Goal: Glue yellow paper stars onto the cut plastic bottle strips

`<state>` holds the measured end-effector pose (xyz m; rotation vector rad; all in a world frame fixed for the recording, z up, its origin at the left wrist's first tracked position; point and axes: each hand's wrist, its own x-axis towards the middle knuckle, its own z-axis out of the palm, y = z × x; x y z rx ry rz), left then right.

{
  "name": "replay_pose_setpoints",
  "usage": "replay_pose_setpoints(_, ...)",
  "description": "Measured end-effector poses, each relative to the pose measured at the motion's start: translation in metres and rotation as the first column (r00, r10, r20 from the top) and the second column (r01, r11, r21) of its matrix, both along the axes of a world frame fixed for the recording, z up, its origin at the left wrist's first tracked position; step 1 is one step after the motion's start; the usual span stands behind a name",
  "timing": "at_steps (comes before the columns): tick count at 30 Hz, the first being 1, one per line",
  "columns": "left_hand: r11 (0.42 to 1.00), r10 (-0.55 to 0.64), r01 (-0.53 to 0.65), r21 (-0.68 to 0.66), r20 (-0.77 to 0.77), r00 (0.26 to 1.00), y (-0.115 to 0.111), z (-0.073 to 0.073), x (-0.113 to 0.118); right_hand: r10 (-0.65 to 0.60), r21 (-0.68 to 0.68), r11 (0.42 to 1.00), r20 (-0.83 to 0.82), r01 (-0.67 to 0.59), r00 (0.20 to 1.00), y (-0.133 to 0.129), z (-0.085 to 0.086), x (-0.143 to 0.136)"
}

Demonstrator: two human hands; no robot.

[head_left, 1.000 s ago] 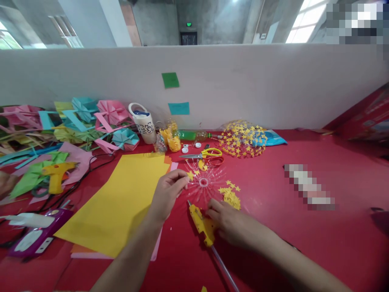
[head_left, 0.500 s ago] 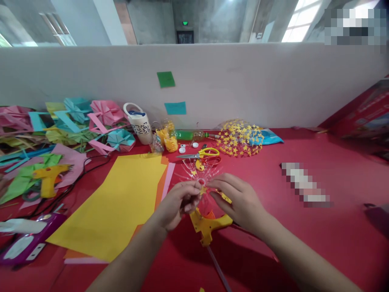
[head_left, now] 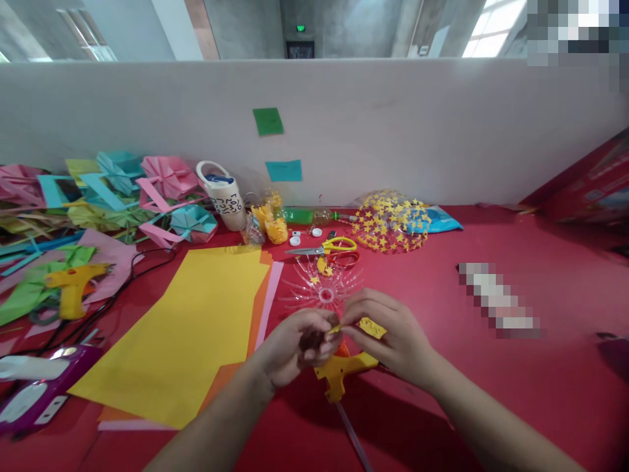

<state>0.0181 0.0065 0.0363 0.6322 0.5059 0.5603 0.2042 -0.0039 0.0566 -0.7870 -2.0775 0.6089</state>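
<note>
Both hands meet over the yellow glue gun [head_left: 335, 379], which lies on the red table with a glue stick trailing toward me. My left hand [head_left: 302, 344] is closed, its fingertips pinching a small yellow star [head_left: 335, 329]. The thumb and forefinger of my right hand [head_left: 388, 331] close on the same star from the other side. A crumpled yellow piece [head_left: 372, 327] shows by my right fingers. Just beyond the hands lies a clear plastic piece cut into curved strips [head_left: 326, 295], with a few yellow stars on it.
Yellow paper sheets [head_left: 181, 334] lie left, beside a purple device [head_left: 49, 387] and another glue gun [head_left: 73, 288]. Scissors [head_left: 327, 248], a tumbler [head_left: 225, 200], a green bottle [head_left: 299, 216] and a star-covered plastic dome [head_left: 390, 223] stand or lie behind. Paper flowers [head_left: 170, 180] fill the back left.
My hands have moved slightly toward me, away from the clear plastic piece, whose centre now shows fully. The star has come with them and is seen more edge-on.
</note>
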Motion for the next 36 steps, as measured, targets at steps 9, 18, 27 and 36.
replay_pose_setpoints(9,0.999,0.009,-0.006,0.034,-0.098,0.995,0.001,0.000,0.001,0.009,-0.052,0.999,-0.001,-0.009,1.000,0.005,-0.004,0.001)
replay_pose_setpoints(18,0.395,0.821,0.040,0.918,-0.372,0.432,0.036,0.034,-0.029,-0.135,0.028,0.991,0.037,0.134,0.990,0.029,0.013,0.016)
replay_pose_setpoints(27,0.449,0.669,0.278,0.849,-0.526,0.524,0.086,0.007,-0.032,-0.183,-0.057,0.981,0.059,0.187,0.981,0.062,0.014,0.000)
replay_pose_setpoints(36,0.369,0.648,0.273,0.888,-0.457,0.609,0.089,-0.006,-0.030,-0.182,-0.076,0.979,0.093,0.190,0.979,0.081,0.010,-0.007)
